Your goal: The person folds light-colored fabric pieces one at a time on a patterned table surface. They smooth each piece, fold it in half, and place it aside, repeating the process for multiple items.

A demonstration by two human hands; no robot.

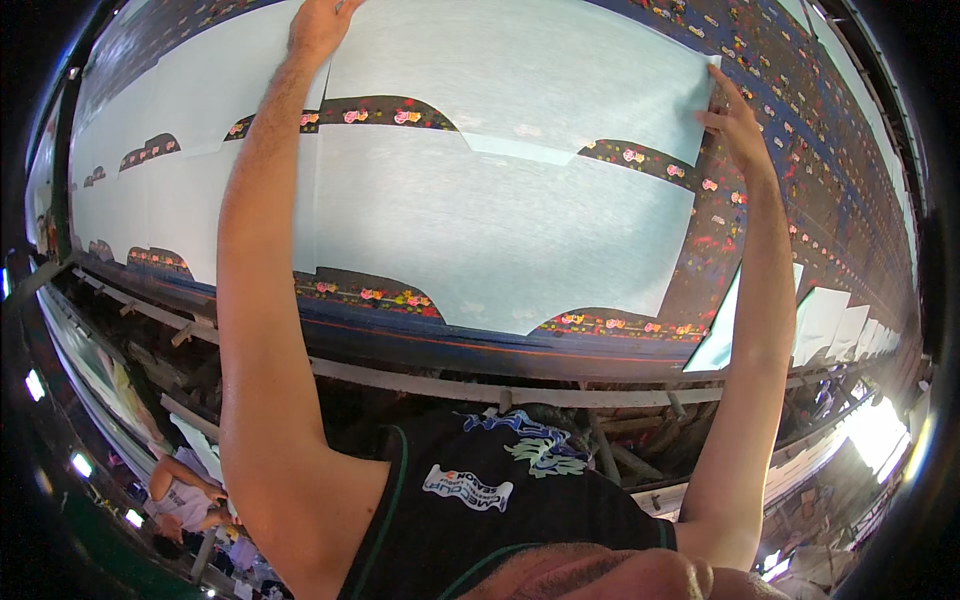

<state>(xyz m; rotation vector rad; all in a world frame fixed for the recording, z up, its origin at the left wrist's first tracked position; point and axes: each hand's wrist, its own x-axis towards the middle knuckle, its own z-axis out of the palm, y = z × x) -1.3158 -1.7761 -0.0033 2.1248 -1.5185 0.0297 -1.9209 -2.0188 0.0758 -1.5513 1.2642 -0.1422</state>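
A large pale sheet panel (517, 67), perhaps fabric, with curved cut-outs along its near edge, lies across the long table. My right hand (731, 124) holds its right edge, index finger at the slightly raised far corner and thumb lower down on the panel. My left hand (321, 30) is at the panel's left side, where it meets a neighbouring pale panel (217, 67). The picture's top edge cuts off its fingertips, so its grip cannot be made out. Nearer to me, a second panel (495, 225) of similar shape lies flat.
The table covering (810, 142) is dark with small colourful prints. More pale pieces (821, 322) lie along the table's near edge at right. A pale rail (480, 391) runs below that edge, with wooden supports beneath. Another person (184, 495) is at lower left.
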